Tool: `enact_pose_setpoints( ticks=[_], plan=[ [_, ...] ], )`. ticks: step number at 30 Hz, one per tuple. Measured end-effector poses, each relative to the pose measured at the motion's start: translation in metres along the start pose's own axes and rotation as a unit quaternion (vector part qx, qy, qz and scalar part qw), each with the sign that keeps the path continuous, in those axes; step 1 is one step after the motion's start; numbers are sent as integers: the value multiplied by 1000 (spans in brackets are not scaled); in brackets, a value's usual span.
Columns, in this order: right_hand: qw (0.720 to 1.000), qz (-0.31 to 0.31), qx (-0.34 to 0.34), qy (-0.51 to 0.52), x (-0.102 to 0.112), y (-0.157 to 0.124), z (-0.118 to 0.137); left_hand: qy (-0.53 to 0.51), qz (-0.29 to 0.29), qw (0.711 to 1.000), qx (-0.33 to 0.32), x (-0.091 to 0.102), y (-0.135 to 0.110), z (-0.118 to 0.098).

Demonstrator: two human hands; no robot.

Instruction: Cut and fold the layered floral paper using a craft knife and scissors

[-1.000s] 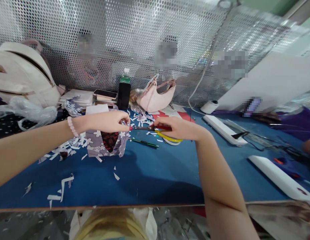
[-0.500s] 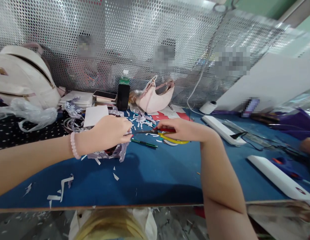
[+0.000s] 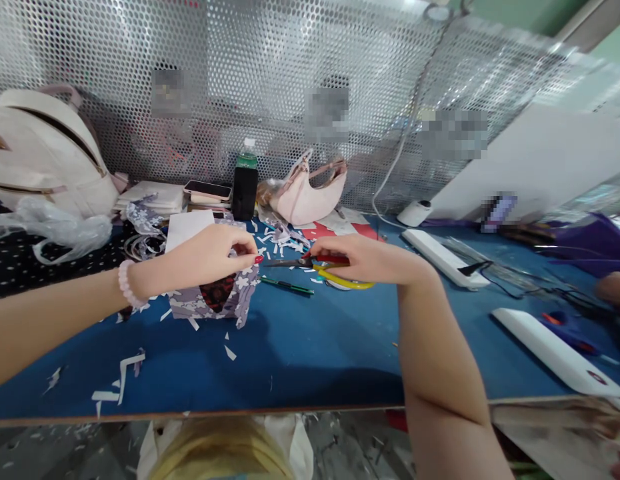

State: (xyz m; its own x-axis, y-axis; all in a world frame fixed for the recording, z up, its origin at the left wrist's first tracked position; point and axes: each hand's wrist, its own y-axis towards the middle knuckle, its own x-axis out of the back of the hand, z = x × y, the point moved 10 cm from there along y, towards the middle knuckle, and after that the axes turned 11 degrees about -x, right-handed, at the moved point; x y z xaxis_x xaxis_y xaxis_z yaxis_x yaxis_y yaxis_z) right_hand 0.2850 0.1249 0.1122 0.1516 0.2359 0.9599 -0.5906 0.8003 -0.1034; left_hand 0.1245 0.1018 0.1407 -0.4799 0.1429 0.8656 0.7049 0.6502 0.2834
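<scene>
My left hand (image 3: 217,253), with a pink bead bracelet at the wrist, is closed in a pinch at the upper right edge of a grey-purple and white patterned paper (image 3: 243,293). A dark red-and-black patch (image 3: 217,295) shows in the middle of that paper, below my palm. In my right hand (image 3: 357,257) are scissors (image 3: 340,272) with yellow and red handles. Their blades point left and end just short of my left fingertips. On the table under the scissors lies a green-and-black pen (image 3: 287,287). Scattered paper scraps (image 3: 275,239) lie behind the blades.
A white card (image 3: 190,225), a black phone-like object (image 3: 245,193), a green bottle (image 3: 247,157) and a pink handbag (image 3: 313,197) stand or lie at the back. A white backpack (image 3: 45,153) is on the left. White power strips (image 3: 443,260) and cables are on the right.
My left hand has turned and drawn back slightly left, uncovering more of the patterned paper and its dark red patch. My right hand and the scissors stay nearly in place.
</scene>
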Motion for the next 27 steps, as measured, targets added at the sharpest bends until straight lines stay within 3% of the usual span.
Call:
enact_pose_setpoints(
  ticks=[5,17,27],
  plan=[
    [1000,-16,19,14,4,-1,9,6,-11,1000,-16,-1,2,-1],
    [999,-17,48,0,5,2,26,-13,38,997,69,-8,4,7],
    [996,-49,54,-42,1,5,43,-12,46,997,53,-10,4,6]
  ],
)
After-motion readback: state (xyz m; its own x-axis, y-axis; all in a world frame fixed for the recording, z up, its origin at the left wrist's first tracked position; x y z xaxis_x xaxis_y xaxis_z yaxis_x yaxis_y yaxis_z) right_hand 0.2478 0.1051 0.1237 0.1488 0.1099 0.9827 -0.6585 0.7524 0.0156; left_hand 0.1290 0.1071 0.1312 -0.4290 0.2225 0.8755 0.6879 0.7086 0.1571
